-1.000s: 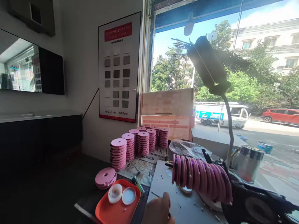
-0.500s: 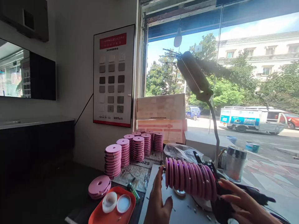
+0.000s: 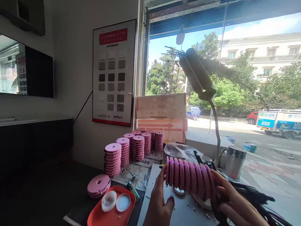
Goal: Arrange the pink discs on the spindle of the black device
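Observation:
A row of pink disc-shaped spools (image 3: 188, 174) lies on its side, standing on edge one against another, with purple glints along the top. My left hand (image 3: 161, 199) is at its left end, fingers stretched upward against or just beside the end spool, thumb apart. At the other end, my right hand (image 3: 231, 199) has its fingers bent around the last spools; its thumb is hidden. A black support (image 3: 216, 205) shows under that end. Below the row lies a white board (image 3: 150, 188) with small white bits scattered on it.
Several stacks of pink spools (image 3: 113, 160) stand behind to the left, with a few loose ones (image 3: 98, 185) nearer. An orange tray (image 3: 113, 216) holds two round white containers. A green lighter (image 3: 133, 190), a jar (image 3: 234, 163) and a lamp (image 3: 197, 72) surround the work spot.
My right hand has shifted from the black support onto the right end of the spool row. My left hand stays at the left end. Outside, a van has moved right.

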